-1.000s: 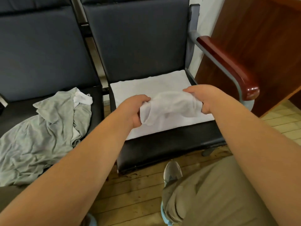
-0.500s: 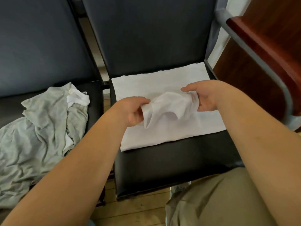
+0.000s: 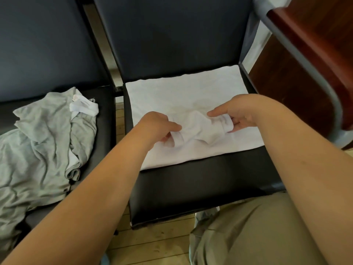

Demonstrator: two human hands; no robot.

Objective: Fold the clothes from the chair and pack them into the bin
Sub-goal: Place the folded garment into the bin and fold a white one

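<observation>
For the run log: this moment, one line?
left hand grips white garment | right hand grips same | over folded white cloth on chair seat

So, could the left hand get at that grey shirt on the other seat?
Probably yes: the grey shirt lies uncovered beside the left hand, nothing between. But that hand grips a white garment, so it must let go first.

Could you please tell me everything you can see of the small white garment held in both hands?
The small white garment looks like soft, thin knit, crumpled in the middle, with a ribbed band at each end. It is stretched sideways between the left hand and right hand, each gripping one band. It lies over, perhaps touching, the flat white cloth on the chair seat.
</observation>
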